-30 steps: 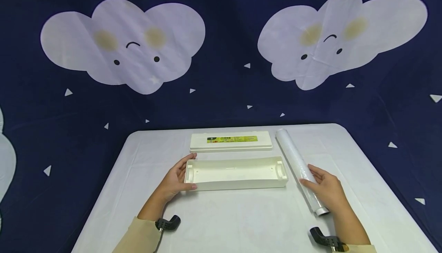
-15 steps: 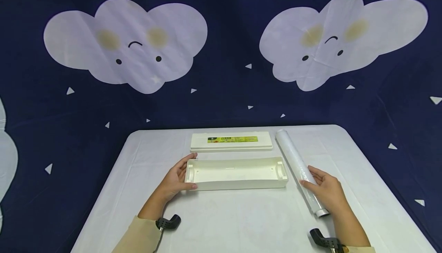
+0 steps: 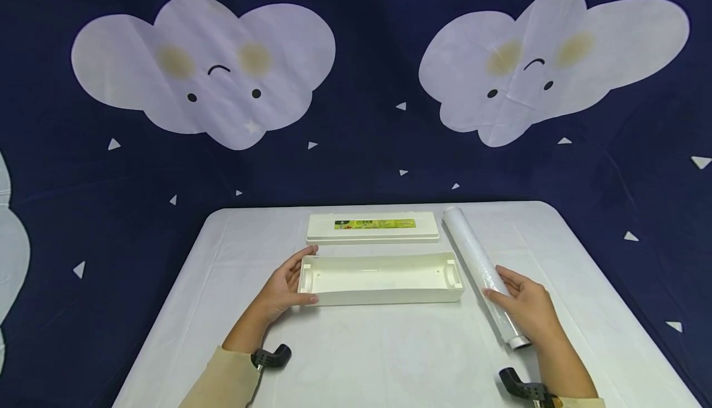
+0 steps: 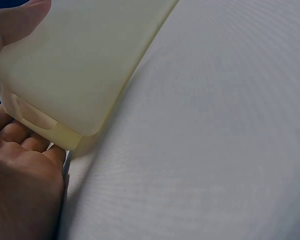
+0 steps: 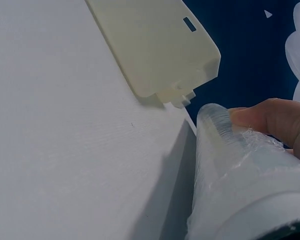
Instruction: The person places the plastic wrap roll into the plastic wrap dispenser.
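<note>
A long cream plastic box (image 3: 384, 297) without its lid lies crosswise on the white table, its inside facing up. My left hand (image 3: 278, 290) grips its left end, thumb on the front wall and the other fingers around the end and back corner. In the left wrist view the thumb (image 4: 20, 25) presses the box's front wall (image 4: 85, 55). My right hand (image 3: 528, 306) holds a roll of plastic wrap (image 3: 481, 266) between thumb and fingers near its lower half. The roll slants beside the box's right end. In the right wrist view its filmy wrap (image 5: 235, 160) is gathered near the thumb.
Behind the box lies a matching cream lid (image 3: 372, 236) with a yellow-green label. The table (image 3: 378, 358) has a white cover and rounded far corners. A dark blue curtain (image 3: 367, 167) with clouds hangs directly behind it. Black wrist mounts (image 3: 271, 357) sit on both forearms.
</note>
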A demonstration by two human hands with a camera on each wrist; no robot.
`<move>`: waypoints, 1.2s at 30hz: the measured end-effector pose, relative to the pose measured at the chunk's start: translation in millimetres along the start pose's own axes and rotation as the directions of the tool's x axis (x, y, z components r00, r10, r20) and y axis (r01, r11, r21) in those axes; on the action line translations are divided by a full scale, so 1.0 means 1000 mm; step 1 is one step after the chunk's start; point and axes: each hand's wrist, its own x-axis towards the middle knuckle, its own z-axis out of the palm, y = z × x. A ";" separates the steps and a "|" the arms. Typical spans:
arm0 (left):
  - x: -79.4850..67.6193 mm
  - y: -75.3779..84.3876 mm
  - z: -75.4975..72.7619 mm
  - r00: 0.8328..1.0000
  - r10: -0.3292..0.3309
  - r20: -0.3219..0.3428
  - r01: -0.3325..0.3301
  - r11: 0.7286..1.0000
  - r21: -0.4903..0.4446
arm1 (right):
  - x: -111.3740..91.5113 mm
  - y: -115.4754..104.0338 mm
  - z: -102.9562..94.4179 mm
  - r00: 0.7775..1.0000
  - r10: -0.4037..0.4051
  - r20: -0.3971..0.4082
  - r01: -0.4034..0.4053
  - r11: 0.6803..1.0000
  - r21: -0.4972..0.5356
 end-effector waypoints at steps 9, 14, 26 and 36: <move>0.000 -0.002 -0.001 1.000 0.006 0.001 -0.006 1.000 0.010 | -0.001 -0.002 -0.003 1.000 -0.009 0.003 0.009 1.000 -0.001; -0.001 -0.002 -0.002 1.000 0.013 0.004 -0.013 1.000 0.011 | 0.000 -0.004 -0.005 1.000 -0.029 0.000 0.029 1.000 0.008; 0.001 -0.003 -0.002 0.999 0.032 0.017 -0.032 1.000 0.000 | 0.008 -0.010 -0.011 0.997 -0.076 -0.018 0.076 0.997 0.012; 0.001 -0.003 -0.002 1.000 0.019 0.006 -0.019 1.000 0.013 | 0.012 -0.021 -0.014 0.995 -0.096 0.005 0.096 0.995 0.011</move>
